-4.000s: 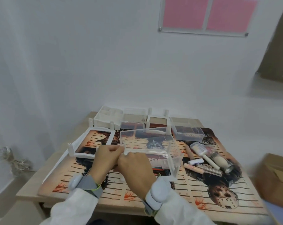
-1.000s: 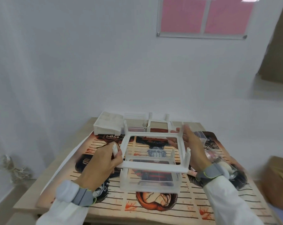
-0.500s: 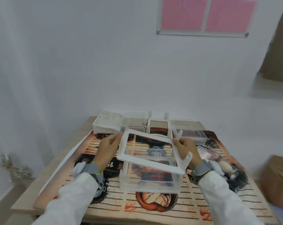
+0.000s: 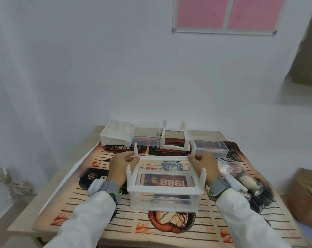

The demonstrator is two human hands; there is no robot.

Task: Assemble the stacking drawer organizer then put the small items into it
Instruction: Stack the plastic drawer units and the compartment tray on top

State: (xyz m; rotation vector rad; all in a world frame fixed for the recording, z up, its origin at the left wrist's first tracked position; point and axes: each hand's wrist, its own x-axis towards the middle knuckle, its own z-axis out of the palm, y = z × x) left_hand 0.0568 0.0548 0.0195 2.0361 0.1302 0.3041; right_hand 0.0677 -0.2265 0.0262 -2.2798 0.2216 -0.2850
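A white rectangular frame (image 4: 165, 190) with upright corner posts rests flat on the rim of a clear plastic drawer (image 4: 164, 201) in the middle of the printed mat. My left hand (image 4: 122, 164) grips the frame's far left corner by its post. My right hand (image 4: 204, 164) grips the far right corner. At the back of the table stand a white divided tray (image 4: 115, 134), a clear drawer (image 4: 146, 136), another white frame (image 4: 174, 140) and a second clear drawer (image 4: 210, 146). Small cosmetic items (image 4: 241, 178), tubes and a brush among them, lie at the right.
The printed mat (image 4: 97, 199) covers most of the wooden table (image 4: 96, 133). A white wall rises right behind the table. A cardboard box (image 4: 307, 197) stands on the floor at the right, and a tangle of cord (image 4: 10, 181) lies on the floor at the left.
The frame was held tilted above the clear drawer; it has come down level onto the drawer's rim. Both hands moved to its far corners.
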